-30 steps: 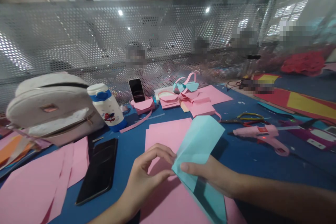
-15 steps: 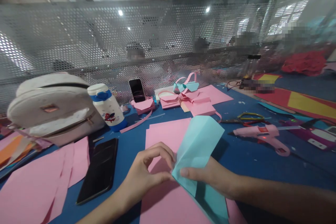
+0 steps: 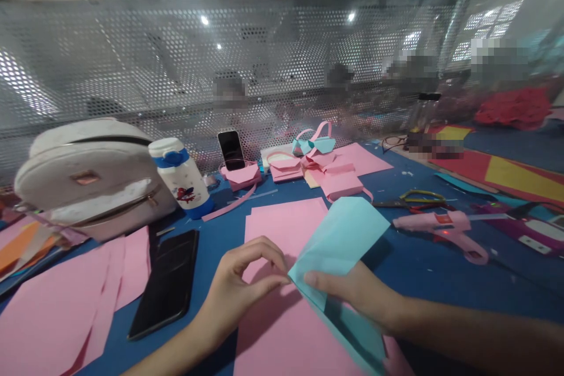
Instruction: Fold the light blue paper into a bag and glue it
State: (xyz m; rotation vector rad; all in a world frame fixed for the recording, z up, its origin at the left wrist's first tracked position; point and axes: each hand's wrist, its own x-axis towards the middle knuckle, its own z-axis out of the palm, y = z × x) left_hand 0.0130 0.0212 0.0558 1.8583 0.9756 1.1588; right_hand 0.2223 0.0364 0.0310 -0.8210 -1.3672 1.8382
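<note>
A folded light blue paper stands raised over pink sheets in the middle. My right hand grips it, thumb on the near face and the other fingers hidden behind. My left hand curves toward the paper's left corner, with thumb and forefinger close together at that corner. Whether those fingertips pinch the corner is too small to tell. Part of the blue paper also hangs down to the lower right, below my right hand.
A black phone, pink sheets, a backpack and a bottle are on the left. Small pink paper bags stand at the back. Scissors and a pink glue gun lie on the right.
The blue paper's upper part has tilted a little to the right with my right hand. My left fingertips remain near its corner, and the view has shifted slightly.
</note>
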